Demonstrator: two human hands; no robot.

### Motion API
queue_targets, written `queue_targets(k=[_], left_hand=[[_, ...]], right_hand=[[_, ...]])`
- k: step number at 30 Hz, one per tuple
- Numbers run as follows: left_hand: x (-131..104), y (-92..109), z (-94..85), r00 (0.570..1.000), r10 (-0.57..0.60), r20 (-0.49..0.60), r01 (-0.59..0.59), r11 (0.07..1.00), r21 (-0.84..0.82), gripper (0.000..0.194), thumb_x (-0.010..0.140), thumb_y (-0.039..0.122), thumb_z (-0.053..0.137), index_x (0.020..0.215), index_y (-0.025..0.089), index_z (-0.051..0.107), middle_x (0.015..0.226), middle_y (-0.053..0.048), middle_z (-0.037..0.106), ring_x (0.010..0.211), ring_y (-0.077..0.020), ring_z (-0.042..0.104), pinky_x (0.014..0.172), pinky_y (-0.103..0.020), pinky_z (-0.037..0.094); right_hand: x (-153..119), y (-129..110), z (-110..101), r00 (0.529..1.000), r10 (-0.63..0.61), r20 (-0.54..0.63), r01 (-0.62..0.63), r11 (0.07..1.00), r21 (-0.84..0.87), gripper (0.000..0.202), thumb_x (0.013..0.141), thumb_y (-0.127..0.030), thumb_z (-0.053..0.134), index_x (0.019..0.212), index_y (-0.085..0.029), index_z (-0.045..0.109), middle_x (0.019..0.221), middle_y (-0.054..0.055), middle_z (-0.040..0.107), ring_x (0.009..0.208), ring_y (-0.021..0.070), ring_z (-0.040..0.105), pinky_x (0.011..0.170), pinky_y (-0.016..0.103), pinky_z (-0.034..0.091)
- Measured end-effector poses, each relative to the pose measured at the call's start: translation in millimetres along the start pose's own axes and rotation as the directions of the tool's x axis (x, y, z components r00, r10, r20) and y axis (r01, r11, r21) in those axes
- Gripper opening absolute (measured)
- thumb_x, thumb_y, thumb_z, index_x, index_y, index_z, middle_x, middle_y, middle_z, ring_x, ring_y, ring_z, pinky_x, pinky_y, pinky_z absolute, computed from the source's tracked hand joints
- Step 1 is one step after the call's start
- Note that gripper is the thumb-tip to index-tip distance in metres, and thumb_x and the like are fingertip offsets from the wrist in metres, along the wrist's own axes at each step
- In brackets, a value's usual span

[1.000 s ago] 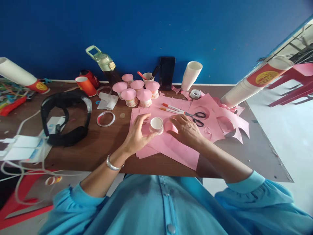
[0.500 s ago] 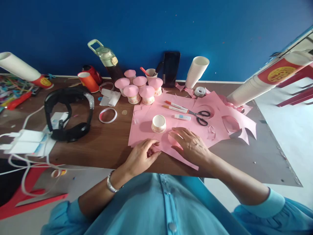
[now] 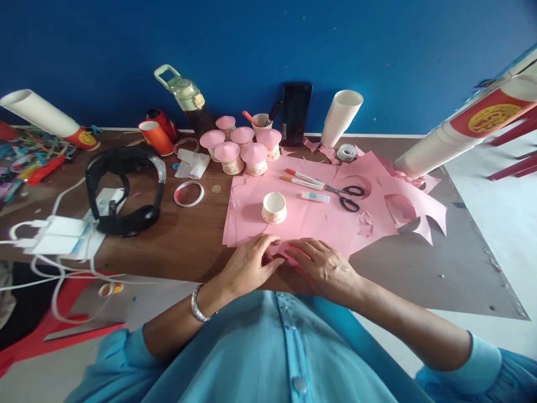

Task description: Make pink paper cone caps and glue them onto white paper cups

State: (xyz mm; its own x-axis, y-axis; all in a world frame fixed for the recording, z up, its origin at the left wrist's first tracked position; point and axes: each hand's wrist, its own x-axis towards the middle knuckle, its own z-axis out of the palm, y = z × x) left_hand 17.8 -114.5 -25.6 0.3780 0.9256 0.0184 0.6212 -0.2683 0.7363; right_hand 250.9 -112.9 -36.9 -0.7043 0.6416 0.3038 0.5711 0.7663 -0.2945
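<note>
Touching pink paper [image 3: 310, 224] — left hand [image 3: 250, 260], right hand [image 3: 329, 266].

Pink paper [image 3: 310, 226] partly hidden under left fingers [image 3: 267, 239] and right fingers [image 3: 308, 247], cup stack [image 3: 461, 131] cropped at right edge

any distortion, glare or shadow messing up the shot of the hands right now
Head view: the paper-cup stack at the right looks stretched, probably by the wide lens; head view: the floor beyond the table is bright; head view: the left hand and right hand are fairly sharp, but the gap beneath their fingertips is shadowed, making details there hard to tell.
</note>
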Motion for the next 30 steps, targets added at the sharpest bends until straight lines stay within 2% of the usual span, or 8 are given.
queue_targets(k=[5,8,11,13,16,22,25,30], left_hand=[[-2.2,1.8,-1.3,0.999,-0.023,0.032,0.025,0.997,-0.069,0.032,0.092,0.028,0.072,0.122,0.022,0.062,0.116,-0.008,0.075,0.075,-0.0167,0.071,0.078,-0.036,0.06],[0.3,7.3,0.3,0.991,-0.102,0.082,0.121,0.953,-0.279,0.034,0.089,0.035,0.074,0.119,0.021,0.064,0.116,-0.009,0.075,0.076,-0.0157,0.071,0.074,-0.032,0.059],[10.4,17.0,3.2,0.948,-0.2,0.246,0.312,0.738,-0.599,0.043,0.088,0.051,0.073,0.113,0.017,0.066,0.105,-0.01,0.075,0.078,-0.0169,0.072,0.058,-0.025,0.056],[20.7,22.7,5.9,0.92,-0.225,0.32,0.39,0.592,-0.705,0.047,0.087,0.057,0.072,0.109,0.016,0.068,0.095,-0.01,0.074,0.075,-0.0163,0.071,0.05,-0.021,0.051],[36.0,24.2,12.8,0.926,-0.261,0.274,0.375,0.548,-0.747,0.045,0.082,0.053,0.079,0.101,0.014,0.072,0.082,-0.007,0.071,0.064,-0.0132,0.066,0.044,-0.018,0.046],[44.7,15.5,23.5,0.915,-0.315,0.252,0.391,0.54,-0.745,0.036,0.073,0.045,0.086,0.085,0.015,0.069,0.059,0.001,0.064,0.048,-0.0102,0.057,0.04,-0.018,0.039],[41.8,17.6,12.6,0.934,-0.252,0.255,0.351,0.507,-0.787,0.035,0.074,0.044,0.087,0.082,0.015,0.069,0.06,0.001,0.065,0.047,-0.008,0.055,0.045,-0.019,0.044],[46.2,20.8,-24.0,0.944,-0.258,0.207,0.297,0.389,-0.872,0.039,0.07,0.046,0.091,0.081,0.017,0.067,0.059,0.002,0.063,0.049,-0.0094,0.056,0.041,-0.019,0.04]], right_hand=[[5.2,9.8,-8.8,0.998,0.052,0.036,-0.057,0.981,0.186,0.03,0.1,-0.022,0.061,0.13,-0.021,0.066,0.118,0.014,0.074,0.106,0.0273,0.072,0.086,0.044,0.065],[11.8,15.6,-15.8,0.981,0.195,-0.012,-0.177,0.911,0.371,0.027,0.099,-0.02,0.061,0.124,-0.023,0.069,0.116,0.011,0.074,0.105,0.0245,0.073,0.087,0.041,0.066],[19.7,17.8,-21.4,0.93,0.362,-0.065,-0.283,0.817,0.503,0.026,0.098,-0.024,0.064,0.123,-0.025,0.071,0.115,0.008,0.074,0.091,0.0202,0.074,0.078,0.037,0.067],[24.3,17.5,-22.3,0.923,0.364,-0.12,-0.254,0.815,0.521,0.027,0.097,-0.025,0.064,0.124,-0.026,0.07,0.116,0.008,0.073,0.093,0.0203,0.074,0.077,0.037,0.067],[28.4,18.0,-19.3,0.928,0.324,-0.184,-0.203,0.853,0.481,0.028,0.099,-0.023,0.059,0.125,-0.026,0.07,0.119,0.009,0.072,0.107,0.0232,0.072,0.085,0.04,0.067],[24.8,35.6,-21.5,0.895,0.418,-0.155,-0.264,0.778,0.57,0.024,0.099,-0.027,0.059,0.12,-0.025,0.073,0.116,0.009,0.073,0.099,0.0215,0.072,0.08,0.038,0.066],[24.1,46.9,-33.3,0.859,0.511,-0.039,-0.362,0.658,0.66,0.023,0.095,-0.035,0.066,0.113,-0.022,0.075,0.112,0.01,0.075,0.098,0.0217,0.072,0.076,0.035,0.063],[42.4,49.9,-50.0,0.842,0.484,0.236,-0.41,0.291,0.865,0.029,0.086,-0.047,0.077,0.086,-0.017,0.075,0.076,0.003,0.072,0.068,0.0147,0.065,0.065,0.03,0.056]])
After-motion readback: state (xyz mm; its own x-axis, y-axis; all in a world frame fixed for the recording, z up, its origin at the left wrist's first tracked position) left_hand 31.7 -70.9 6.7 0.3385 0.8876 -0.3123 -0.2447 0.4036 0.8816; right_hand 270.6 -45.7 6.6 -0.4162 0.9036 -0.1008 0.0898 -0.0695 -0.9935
